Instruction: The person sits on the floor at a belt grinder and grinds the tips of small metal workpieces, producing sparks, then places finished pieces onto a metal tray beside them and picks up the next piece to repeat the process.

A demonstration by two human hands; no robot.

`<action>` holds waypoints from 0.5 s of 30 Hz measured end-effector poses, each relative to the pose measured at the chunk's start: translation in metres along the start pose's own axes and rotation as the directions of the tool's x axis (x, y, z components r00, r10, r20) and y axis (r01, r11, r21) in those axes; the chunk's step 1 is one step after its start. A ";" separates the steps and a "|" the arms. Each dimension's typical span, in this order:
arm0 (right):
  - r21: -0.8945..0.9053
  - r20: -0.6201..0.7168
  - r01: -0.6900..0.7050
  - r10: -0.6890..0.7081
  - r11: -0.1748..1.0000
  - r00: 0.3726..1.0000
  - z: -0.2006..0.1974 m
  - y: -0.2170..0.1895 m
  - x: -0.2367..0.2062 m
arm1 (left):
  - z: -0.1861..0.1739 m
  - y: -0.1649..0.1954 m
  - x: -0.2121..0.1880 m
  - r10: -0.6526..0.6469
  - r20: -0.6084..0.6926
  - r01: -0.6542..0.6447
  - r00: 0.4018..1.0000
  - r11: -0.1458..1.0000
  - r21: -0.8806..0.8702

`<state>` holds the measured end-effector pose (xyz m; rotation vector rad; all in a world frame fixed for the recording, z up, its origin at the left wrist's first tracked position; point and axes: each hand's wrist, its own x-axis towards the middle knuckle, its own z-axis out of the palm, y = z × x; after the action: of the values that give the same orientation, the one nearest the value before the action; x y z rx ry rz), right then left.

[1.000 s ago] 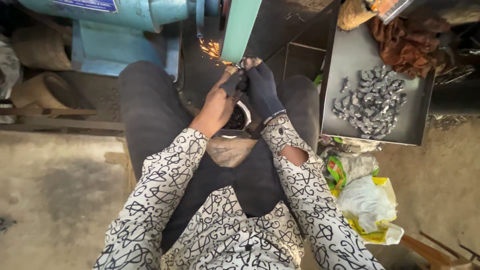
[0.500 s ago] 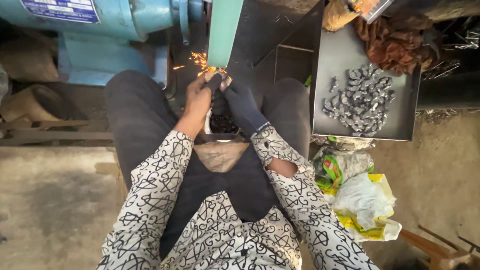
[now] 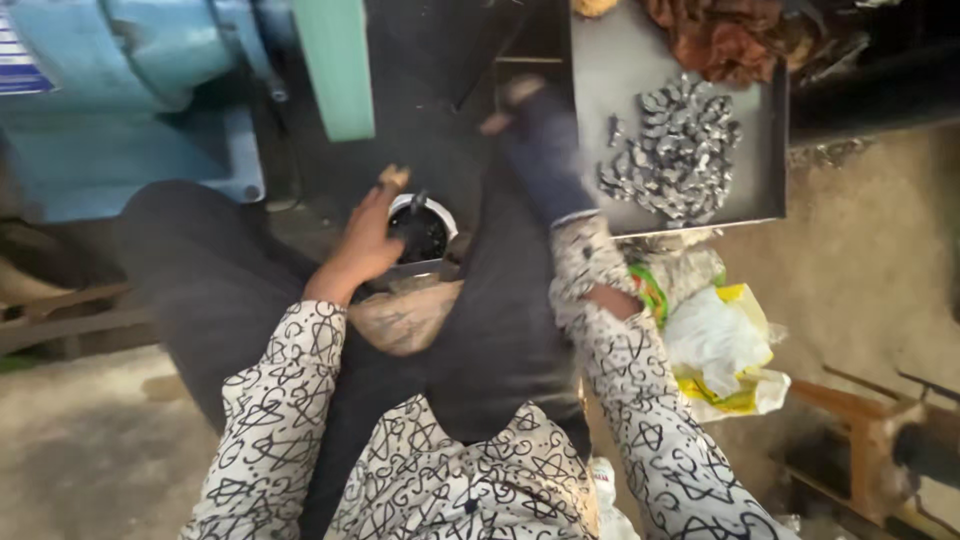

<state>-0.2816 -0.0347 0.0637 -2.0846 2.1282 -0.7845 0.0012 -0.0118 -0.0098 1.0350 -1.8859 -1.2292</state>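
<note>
My bare left hand (image 3: 368,238) hovers at the rim of a small round white-rimmed container (image 3: 424,228) with dark contents, which sits between my knees. A small dark metal piece (image 3: 416,201) shows at its fingertips. My right hand (image 3: 540,140), in a dark glove, is blurred and stretched out over the left edge of a grey metal tray (image 3: 760,130). A heap of small grey metal pieces (image 3: 675,150) lies in that tray, just right of the glove. Whether the glove holds anything is lost in the blur.
A blue grinding machine (image 3: 150,90) with a green guard (image 3: 335,65) stands ahead at the left. Rusty brown scrap (image 3: 730,35) lies at the tray's far end. Crumpled yellow and white plastic bags (image 3: 720,345) sit on the floor by my right elbow, and a wooden piece (image 3: 860,420) lies further right.
Both hands left the grinder, where sparks flew. The left hand dropped to the round container. The gloved right hand swung right toward the tray. The view shifted closer.
</note>
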 end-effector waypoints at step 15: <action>0.011 0.455 -0.288 0.252 0.958 0.854 0.078 -0.101 -0.048 | 0.014 -0.002 0.001 -0.569 -0.036 0.370 0.822 0.581 -0.725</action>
<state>-0.1546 -0.0089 0.0212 -1.6638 2.0197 -0.3045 -0.0107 -0.0075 -0.0161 1.2143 -0.7807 -1.8028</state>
